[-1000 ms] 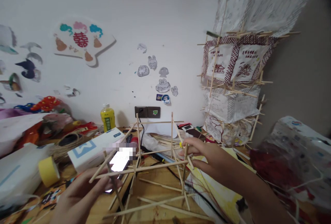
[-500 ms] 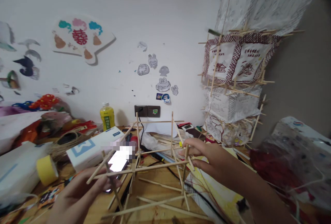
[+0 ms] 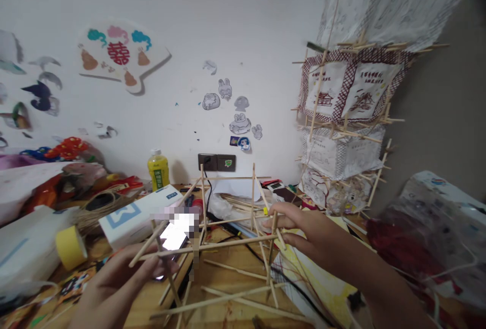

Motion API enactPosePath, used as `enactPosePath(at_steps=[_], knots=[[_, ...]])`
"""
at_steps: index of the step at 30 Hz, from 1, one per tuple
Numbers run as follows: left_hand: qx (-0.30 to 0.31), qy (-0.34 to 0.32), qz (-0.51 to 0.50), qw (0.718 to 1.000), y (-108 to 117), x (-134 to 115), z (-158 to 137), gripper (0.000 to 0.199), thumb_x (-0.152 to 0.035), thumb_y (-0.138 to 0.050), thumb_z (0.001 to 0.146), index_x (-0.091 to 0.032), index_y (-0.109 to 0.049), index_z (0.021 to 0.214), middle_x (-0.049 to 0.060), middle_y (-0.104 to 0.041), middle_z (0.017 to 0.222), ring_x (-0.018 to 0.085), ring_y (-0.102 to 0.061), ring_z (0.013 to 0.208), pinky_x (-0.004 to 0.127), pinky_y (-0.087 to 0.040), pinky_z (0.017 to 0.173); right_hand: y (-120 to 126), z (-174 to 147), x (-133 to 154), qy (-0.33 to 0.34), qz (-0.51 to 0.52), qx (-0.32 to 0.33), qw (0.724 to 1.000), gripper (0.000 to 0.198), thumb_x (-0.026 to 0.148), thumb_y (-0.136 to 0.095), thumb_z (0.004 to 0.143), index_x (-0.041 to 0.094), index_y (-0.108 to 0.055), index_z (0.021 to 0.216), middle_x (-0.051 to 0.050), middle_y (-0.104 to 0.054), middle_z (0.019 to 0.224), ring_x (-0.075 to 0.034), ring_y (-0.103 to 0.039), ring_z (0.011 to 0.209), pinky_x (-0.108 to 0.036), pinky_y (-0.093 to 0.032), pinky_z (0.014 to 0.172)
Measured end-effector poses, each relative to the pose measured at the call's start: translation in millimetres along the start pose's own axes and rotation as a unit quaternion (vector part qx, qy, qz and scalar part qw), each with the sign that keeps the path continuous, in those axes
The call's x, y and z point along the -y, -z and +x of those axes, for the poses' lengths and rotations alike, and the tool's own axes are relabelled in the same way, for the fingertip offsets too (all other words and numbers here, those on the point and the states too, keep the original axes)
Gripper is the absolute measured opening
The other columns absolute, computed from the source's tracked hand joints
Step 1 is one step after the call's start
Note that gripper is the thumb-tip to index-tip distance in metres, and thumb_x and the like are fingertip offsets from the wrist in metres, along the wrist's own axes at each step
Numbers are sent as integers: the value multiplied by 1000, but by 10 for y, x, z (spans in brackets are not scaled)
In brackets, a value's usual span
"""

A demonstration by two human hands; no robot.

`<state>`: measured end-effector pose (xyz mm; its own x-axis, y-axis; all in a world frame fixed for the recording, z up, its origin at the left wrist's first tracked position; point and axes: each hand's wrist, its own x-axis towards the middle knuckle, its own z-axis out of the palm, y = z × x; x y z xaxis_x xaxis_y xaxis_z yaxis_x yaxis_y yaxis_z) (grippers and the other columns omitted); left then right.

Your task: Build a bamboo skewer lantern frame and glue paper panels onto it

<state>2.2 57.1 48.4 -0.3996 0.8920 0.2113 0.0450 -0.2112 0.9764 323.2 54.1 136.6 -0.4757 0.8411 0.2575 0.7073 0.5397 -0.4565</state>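
A box-shaped frame of thin wooden sticks (image 3: 228,244) stands on the wooden table in front of me, its corners made of crossing sticks. My left hand (image 3: 123,273) grips its near left upper corner, with thumb and fingers closed round the joint. At the near right upper corner, my right hand (image 3: 304,230) pinches the upright and the crossing stick between thumb and fingers. Some fingertips of both hands are hidden behind the sticks. Behind the left corner lies a lit phone (image 3: 176,233), partly blurred out.
On the left are a roll of yellow tape (image 3: 71,248), a white box (image 3: 140,215), twine (image 3: 100,205) and a yellow drink bottle (image 3: 158,169). A tall tiered paper lantern (image 3: 341,91) rises at the right, near plastic bags (image 3: 421,238). A black cable (image 3: 299,291) crosses the table.
Both hands keep their hold on the stick frame. Only a very slight shift of the whole view shows.
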Motion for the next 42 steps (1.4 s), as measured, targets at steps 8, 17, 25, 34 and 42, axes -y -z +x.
enactPosePath(at_steps=[8, 17, 25, 34, 42], knots=[[-4, 21, -7, 1000, -13, -26, -13, 47, -53, -83, 42, -21, -71, 74, 0, -71, 65, 17, -65, 59, 23, -56, 63, -37, 1, -1, 8, 14, -20, 1000, 48, 12, -46, 81, 25, -47, 128, -7, -62, 122, -20, -61, 107, -33, -46, 91], [-30, 17, -18, 999, -41, -26, 13, 50, -54, -83, 33, -21, -72, 68, 1, -70, 61, 17, -63, 53, 26, -57, 57, -12, 20, 67, -10, -14, -4, 1000, 49, 6, -42, 80, 20, -48, 127, -9, -64, 116, -22, -61, 106, -34, -47, 89], [-28, 40, -21, 999, -82, -145, -31, 56, -56, -83, 30, -19, -71, 70, 2, -72, 61, 17, -63, 52, 25, -56, 53, -17, 29, 63, 8, -17, -5, 1000, 45, 10, -41, 83, 20, -48, 126, -10, -63, 120, -23, -59, 109, -33, -49, 85], [47, -26, -27, 998, -111, -152, -125, 85, -55, -75, 58, -22, -43, 129, 1, -73, 77, 15, -64, 54, 24, -52, 52, -77, 6, -53, 22, -53, -14, 998, 42, 18, -37, 87, 21, -45, 128, -10, -61, 123, -23, -58, 112, -37, -47, 90], [111, -53, -22, 992, -51, -31, -57, 43, -52, -69, 68, -18, -57, 93, 2, -69, 67, 16, -65, 59, 23, -51, 54, -86, -2, -60, 24, -73, -34, 996, 42, 21, -39, 87, 21, -49, 127, -9, -62, 123, -22, -59, 112, -35, -49, 90]])
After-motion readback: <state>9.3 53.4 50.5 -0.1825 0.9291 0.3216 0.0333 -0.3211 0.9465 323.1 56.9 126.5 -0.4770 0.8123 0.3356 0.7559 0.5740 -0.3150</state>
